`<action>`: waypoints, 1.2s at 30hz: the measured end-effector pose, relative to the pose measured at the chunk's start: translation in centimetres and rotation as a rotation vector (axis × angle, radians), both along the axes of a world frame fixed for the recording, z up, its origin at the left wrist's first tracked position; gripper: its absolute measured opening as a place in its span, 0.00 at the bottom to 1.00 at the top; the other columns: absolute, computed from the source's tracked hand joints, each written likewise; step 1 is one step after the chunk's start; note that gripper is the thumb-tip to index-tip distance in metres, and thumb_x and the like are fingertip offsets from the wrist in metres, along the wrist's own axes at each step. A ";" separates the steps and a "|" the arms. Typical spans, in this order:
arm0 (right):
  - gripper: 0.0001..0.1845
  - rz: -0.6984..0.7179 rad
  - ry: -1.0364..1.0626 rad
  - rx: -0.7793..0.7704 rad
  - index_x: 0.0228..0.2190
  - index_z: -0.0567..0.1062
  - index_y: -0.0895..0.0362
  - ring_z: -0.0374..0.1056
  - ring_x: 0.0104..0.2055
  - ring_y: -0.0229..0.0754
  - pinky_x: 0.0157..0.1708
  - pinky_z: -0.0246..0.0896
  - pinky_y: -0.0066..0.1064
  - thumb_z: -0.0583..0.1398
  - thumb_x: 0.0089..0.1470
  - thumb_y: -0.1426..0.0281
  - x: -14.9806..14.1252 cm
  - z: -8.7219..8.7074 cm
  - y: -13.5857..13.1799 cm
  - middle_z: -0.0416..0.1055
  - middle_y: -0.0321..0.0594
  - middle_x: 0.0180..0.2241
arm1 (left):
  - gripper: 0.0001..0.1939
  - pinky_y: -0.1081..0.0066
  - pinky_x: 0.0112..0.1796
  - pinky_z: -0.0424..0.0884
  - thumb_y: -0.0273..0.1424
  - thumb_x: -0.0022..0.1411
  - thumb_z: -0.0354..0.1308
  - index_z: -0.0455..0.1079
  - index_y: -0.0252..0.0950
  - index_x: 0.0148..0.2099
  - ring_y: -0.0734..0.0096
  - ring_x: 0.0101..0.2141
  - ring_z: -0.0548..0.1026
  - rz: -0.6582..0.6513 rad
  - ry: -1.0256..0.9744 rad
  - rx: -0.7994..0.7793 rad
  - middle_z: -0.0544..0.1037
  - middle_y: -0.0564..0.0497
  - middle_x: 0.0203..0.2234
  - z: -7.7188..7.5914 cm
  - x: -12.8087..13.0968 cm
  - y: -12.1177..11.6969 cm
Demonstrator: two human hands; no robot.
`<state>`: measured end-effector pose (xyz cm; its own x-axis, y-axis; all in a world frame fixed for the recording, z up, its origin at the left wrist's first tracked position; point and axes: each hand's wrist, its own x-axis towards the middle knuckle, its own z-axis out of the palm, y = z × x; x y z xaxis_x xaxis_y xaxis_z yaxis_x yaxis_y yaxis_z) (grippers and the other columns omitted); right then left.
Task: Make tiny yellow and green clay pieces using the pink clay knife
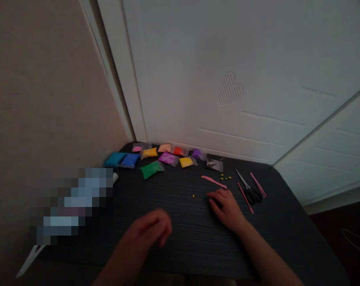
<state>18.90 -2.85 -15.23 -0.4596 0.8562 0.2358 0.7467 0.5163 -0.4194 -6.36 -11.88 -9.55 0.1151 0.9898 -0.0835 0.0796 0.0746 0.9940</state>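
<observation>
My left hand (151,228) hovers over the near part of the dark table, its fingers curled in against the thumb. It is slightly blurred, and anything inside the fingers is hidden. My right hand (226,206) lies on the table with its fingers stretched forward and the thumb apart. Just beyond its fingertips is a flat pink modelling tool (215,182). A tiny yellow-orange piece (193,195) sits left of the right hand. Several small yellow-green bits (226,178) lie past the pink tool.
Small bags of coloured clay, among them a green bag (151,169) and a blue bag (130,160), line the table's back left. Black-handled scissors (248,190) lie at right between a thin pink tool (245,198) and another pink tool (258,184). A pixelated object (75,206) stands left.
</observation>
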 end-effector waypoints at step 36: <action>0.11 0.058 -0.047 -0.274 0.39 0.68 0.50 0.62 0.38 0.39 0.41 0.47 0.35 0.56 0.50 0.66 -0.5 1.4 2.3 0.69 0.33 0.34 | 0.13 0.76 0.26 0.58 0.38 0.58 0.46 0.65 0.35 0.31 0.77 0.23 0.63 -0.194 0.405 0.116 0.63 0.57 0.19 -5.8 2.1 16.7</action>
<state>18.44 -0.53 -13.82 -0.5145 0.8571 -0.0238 0.7414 0.4308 -0.5146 -4.22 4.80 -15.38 0.2802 0.9586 -0.0498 0.4651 -0.0902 0.8807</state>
